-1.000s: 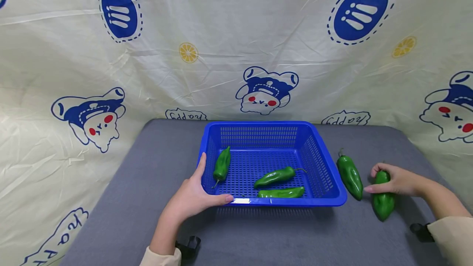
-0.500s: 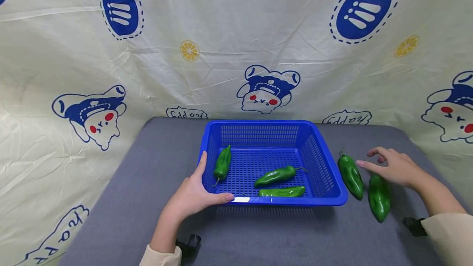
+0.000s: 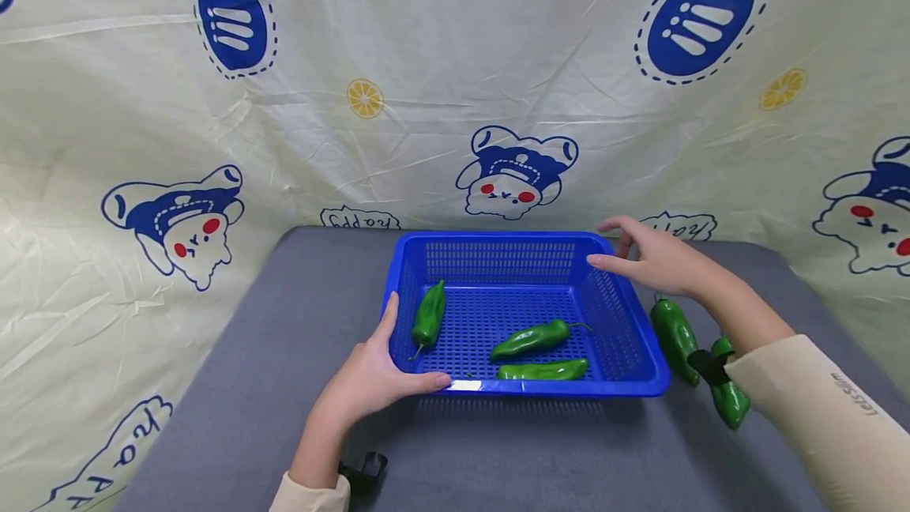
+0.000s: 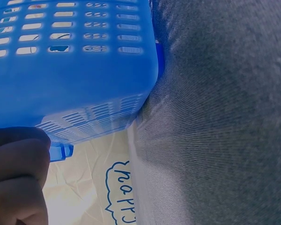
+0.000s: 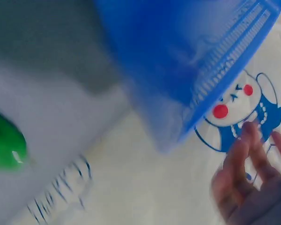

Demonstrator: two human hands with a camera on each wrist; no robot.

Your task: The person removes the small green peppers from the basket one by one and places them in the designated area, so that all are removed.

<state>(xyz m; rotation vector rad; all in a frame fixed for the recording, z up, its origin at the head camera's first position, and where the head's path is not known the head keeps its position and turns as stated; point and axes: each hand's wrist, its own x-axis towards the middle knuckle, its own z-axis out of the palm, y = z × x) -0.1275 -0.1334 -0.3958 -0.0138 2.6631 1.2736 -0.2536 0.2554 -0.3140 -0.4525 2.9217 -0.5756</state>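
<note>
A blue plastic basket [image 3: 522, 389] with slotted walls holds three green peppers: one at the left [image 3: 429, 316], a second pepper [image 3: 531, 340] right of the middle and a third pepper [image 3: 543, 370] along the front wall. My left hand [image 3: 377, 374] grips its front left corner, thumb on the front rim, fingers at the left side. Over the back right corner hovers my right hand [image 3: 657, 255], holding nothing, fingers spread and loosely bent. Two more peppers lie right of the basket: one [image 3: 674, 334] beside its wall, another pepper [image 3: 730, 401] partly hidden by the right wrist strap and sleeve.
The basket stands on a grey cloth-covered table [image 3: 284, 338]. Behind and beside the table hangs a pale printed curtain [image 3: 298, 156]. Each wrist wears a black strap.
My right hand has let go of the far right pepper, leaving it on the table, and has moved left and away to the basket's back right corner. The left hand stays put.
</note>
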